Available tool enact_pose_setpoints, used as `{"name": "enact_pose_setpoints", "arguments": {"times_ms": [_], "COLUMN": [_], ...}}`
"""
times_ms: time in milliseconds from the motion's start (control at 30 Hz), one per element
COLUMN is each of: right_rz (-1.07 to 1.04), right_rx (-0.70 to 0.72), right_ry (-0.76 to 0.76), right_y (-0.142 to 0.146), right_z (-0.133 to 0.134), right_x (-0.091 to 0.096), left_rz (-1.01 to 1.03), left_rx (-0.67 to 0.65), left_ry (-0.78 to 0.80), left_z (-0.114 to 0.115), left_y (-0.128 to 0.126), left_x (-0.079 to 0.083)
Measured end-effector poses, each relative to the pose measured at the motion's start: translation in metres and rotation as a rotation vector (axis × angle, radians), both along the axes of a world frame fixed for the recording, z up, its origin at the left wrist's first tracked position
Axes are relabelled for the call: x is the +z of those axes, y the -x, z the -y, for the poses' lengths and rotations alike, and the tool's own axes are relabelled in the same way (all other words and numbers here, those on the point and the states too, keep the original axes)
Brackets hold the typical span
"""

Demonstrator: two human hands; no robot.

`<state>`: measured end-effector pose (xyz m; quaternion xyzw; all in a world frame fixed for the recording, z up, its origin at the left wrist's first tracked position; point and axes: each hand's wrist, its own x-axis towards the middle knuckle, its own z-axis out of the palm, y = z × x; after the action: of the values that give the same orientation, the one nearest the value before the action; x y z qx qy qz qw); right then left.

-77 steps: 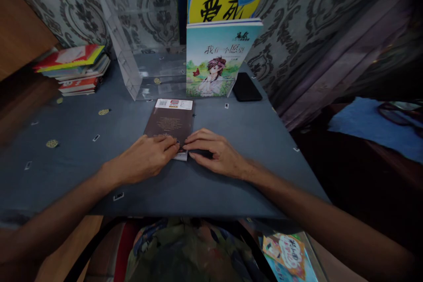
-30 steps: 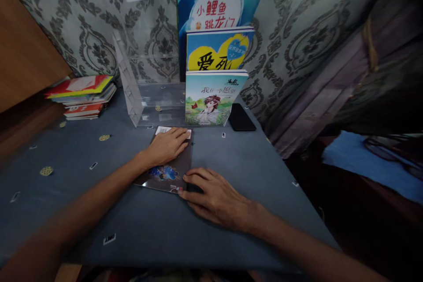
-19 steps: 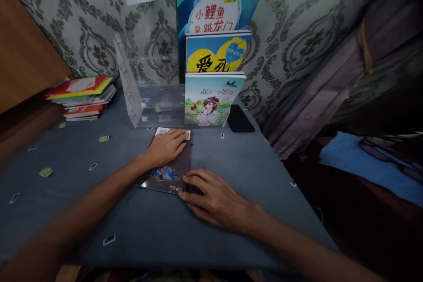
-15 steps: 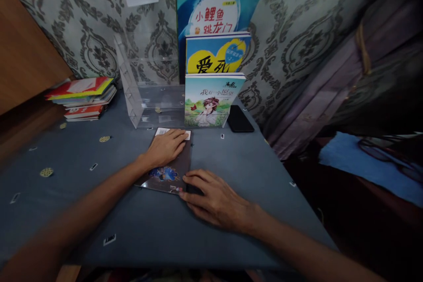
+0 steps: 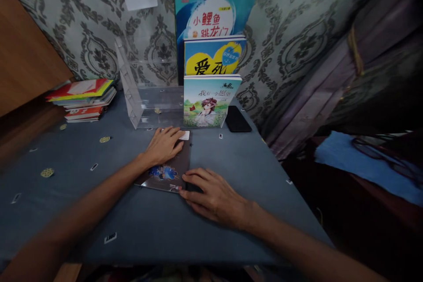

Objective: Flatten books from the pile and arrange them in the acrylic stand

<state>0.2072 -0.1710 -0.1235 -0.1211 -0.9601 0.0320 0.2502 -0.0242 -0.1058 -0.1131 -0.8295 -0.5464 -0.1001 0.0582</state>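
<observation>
A: Where's the dark book (image 5: 167, 172)?
B: Flat on the table (image 5: 231, 158), lower half, left of frame centre.
A: Grip?
B: Left hand (image 5: 164, 145) palm-down on its upper part, fingers slightly spread, not clamped. Right hand (image 5: 214, 196) at its lower-right corner, fingertips touching; can't tell if pinching.

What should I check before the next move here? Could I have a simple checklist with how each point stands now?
1. Dark brown, glossy rectangular book flat on the grey-blue patterned tablecloth: ok.
2. Left hand resting on the book: ok, across its far half.
3. White rectangular printed label fully uncovered: not ok, the left hand hides part.
4. Right hand at the book's near right corner: ok.
5. Right hand gripping that corner firmly: cannot tell.
6. Clear plastic stepped rack upright: ok.
</observation>
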Motion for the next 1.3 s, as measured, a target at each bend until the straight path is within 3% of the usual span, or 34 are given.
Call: {"name": "enact_pose_setpoints", "arguments": {"times_ms": [267, 567, 833, 967, 1300], "right_rz": [-0.095, -0.095, -0.1, -0.101, -0.063], "right_rx": [-0.013, 0.016, 0.02, 0.019, 0.01], "right_ry": [0.014, 0.046, 0.061, 0.077, 0.11], "right_y": [-0.011, -0.013, -0.013, -0.012, -0.013], "right_z": [-0.001, -0.001, 0.0, 0.0, -0.001], "right_x": [-0.001, -0.001, 0.004, 0.006, 0.003], "left_rz": [-0.092, 0.01, 0.107, 0.175, 0.232], "left_rx": [0.047, -0.017, -0.139, -0.135, -0.12], "left_ry": [0.006, 0.0, 0.1, 0.113, 0.112], "left_z": [0.006, 0.006, 0.038, 0.048, 0.047], "left_y": [-0.003, 0.009, 0.034, 0.044, 0.044], "left_x": [0.013, 0.0, -0.006, -0.009, -0.01]}}
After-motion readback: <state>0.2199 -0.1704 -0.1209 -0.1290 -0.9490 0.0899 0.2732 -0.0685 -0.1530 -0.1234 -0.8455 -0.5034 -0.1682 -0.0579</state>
